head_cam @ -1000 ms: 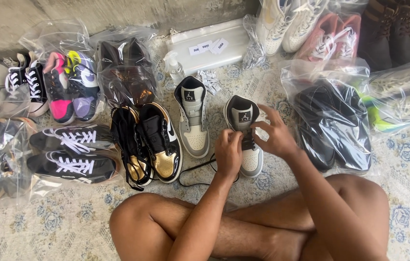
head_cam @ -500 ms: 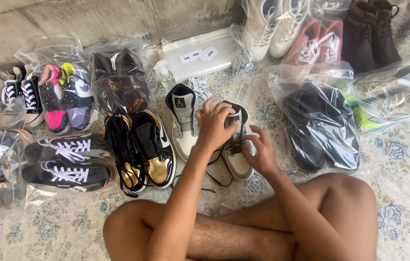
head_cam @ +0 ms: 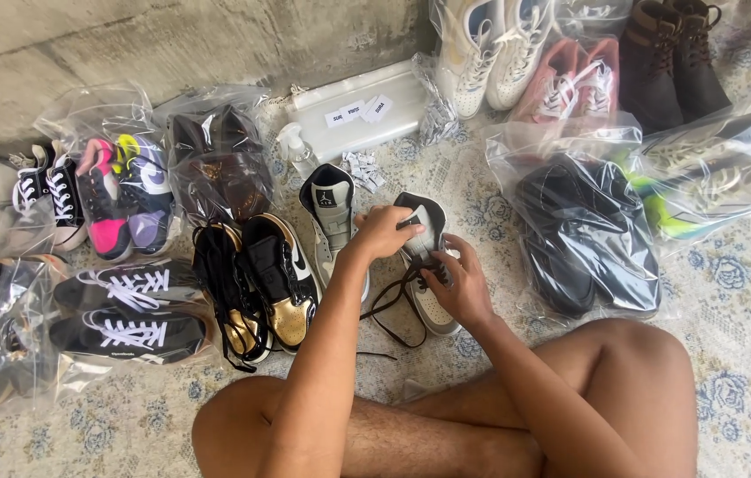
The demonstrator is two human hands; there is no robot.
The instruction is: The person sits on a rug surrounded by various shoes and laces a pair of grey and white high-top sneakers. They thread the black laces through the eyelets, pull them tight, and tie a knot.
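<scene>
A grey and white high-top sneaker (head_cam: 421, 305) stands on the patterned rug just beyond my crossed legs. My left hand (head_cam: 386, 230) grips its black-edged tongue and collar at the top. My right hand (head_cam: 455, 285) pinches the black laces (head_cam: 390, 305) over the shoe's middle; loose lace ends trail left onto the rug. Its matching sneaker (head_cam: 333, 215) stands upright right beside it on the left, untouched.
A black and gold pair (head_cam: 260, 283) lies to the left, then black sneakers with white laces (head_cam: 123, 310). Bagged shoes (head_cam: 584, 235) crowd the right and the left. A clear plastic box (head_cam: 362, 111), a small pump bottle (head_cam: 296, 150), white sneakers (head_cam: 495, 49) and brown boots (head_cam: 672, 57) line the back.
My left hand rose from the laces to the shoe's tongue and collar. My right hand dropped from the shoe's top to the laces, and black lace now hangs looser to the left.
</scene>
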